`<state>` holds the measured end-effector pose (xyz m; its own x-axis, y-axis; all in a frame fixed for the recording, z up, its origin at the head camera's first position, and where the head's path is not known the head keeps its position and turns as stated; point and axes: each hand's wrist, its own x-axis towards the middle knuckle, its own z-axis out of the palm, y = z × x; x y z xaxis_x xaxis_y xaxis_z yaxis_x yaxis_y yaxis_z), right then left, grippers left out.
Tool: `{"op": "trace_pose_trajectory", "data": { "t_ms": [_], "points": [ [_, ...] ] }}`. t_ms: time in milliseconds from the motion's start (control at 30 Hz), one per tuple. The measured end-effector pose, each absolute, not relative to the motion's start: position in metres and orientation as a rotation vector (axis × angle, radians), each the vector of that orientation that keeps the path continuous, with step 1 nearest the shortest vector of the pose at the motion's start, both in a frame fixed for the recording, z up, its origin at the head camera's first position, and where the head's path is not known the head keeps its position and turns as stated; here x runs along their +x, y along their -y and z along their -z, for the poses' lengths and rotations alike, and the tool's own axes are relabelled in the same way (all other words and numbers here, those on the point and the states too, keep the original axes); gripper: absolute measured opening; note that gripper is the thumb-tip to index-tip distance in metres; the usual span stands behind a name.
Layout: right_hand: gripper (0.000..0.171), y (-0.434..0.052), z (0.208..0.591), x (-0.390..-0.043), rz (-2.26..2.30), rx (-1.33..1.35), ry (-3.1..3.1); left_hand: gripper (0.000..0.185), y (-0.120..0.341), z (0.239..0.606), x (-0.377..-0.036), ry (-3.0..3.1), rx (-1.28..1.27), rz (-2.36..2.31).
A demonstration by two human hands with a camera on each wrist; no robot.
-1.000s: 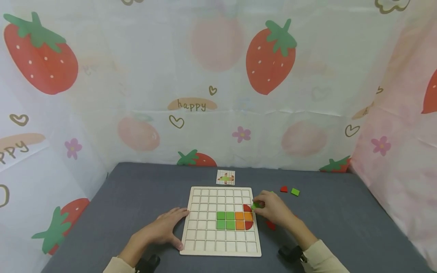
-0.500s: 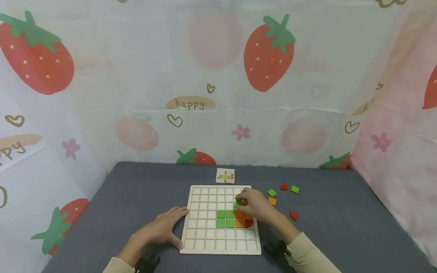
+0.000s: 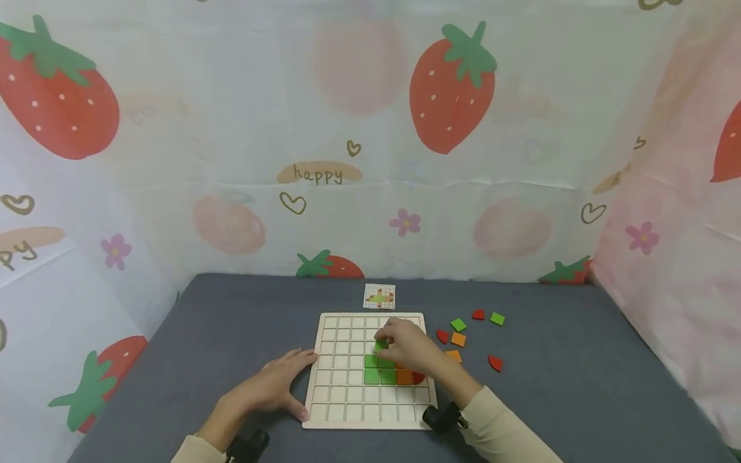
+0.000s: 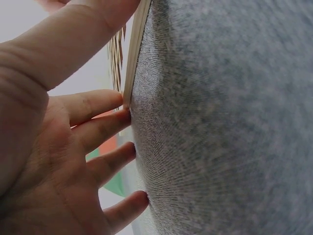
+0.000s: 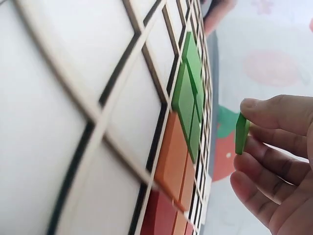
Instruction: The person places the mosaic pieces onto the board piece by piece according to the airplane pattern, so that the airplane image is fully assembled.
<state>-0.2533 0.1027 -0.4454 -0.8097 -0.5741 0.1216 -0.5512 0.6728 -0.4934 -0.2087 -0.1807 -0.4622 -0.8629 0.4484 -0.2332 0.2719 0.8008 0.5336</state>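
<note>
Right hand (image 3: 408,347) has moved left across the grid board (image 3: 341,411) since the earlier frame, now over the board's centre, pinching a green tile (image 3: 381,345) between fingertips, just above the placed green squares (image 3: 379,376). Left hand (image 3: 272,388) rests flat, fingers relaxed, against the board's left edge, lower centre.

A makeshift play or recording corner in a home-like setting: strawberry-printed cloth (image 3: 370,128) curtains three sides beyond the fingers, and a grey fabric-covered surface (image 3: 579,386) carries a wooden grid puzzle board (image 3: 347,411) beneath them.
</note>
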Motion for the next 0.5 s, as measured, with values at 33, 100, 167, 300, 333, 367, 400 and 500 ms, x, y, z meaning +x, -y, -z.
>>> {"op": "trace_pose_trajectory", "data": {
  "t_ms": [33, 100, 167, 300, 333, 367, 400, 500],
  "points": [
    [0.023, -0.1, 0.446, -0.253, 0.803, -0.961, -2.832, 0.105, 0.181, 0.462, -0.208, -2.636, 0.543, -0.712],
    [0.023, -0.095, 0.446, -0.254, 0.794, -0.98, -2.827, 0.105, 0.181, 0.461, -0.208, -2.637, 0.54, -0.713],
    [0.024, -0.091, 0.446, -0.254, 0.792, -0.999, -2.818, 0.105, 0.181, 0.461, -0.208, -2.638, 0.537, -0.712],
    [0.024, -0.082, 0.448, -0.256, 0.758, -1.027, -2.796, 0.106, 0.181, 0.461, -0.208, -2.64, 0.54, -0.714],
    [0.024, -0.08, 0.449, -0.256, 0.745, -1.031, -2.792, 0.106, 0.18, 0.462, -0.208, -2.642, 0.538, -0.712],
    [0.024, -0.078, 0.45, -0.257, 0.735, -1.035, -2.789, 0.106, 0.18, 0.462, -0.208, -2.642, 0.538, -0.713],
    [0.024, -0.076, 0.45, -0.257, 0.726, -1.038, -2.786, 0.106, 0.18, 0.462, -0.208, -2.643, 0.537, -0.712],
    [0.024, -0.07, 0.451, -0.257, 0.709, -1.042, -2.778, 0.106, 0.18, 0.464, -0.209, -2.644, 0.538, -0.698]
  ]
}}
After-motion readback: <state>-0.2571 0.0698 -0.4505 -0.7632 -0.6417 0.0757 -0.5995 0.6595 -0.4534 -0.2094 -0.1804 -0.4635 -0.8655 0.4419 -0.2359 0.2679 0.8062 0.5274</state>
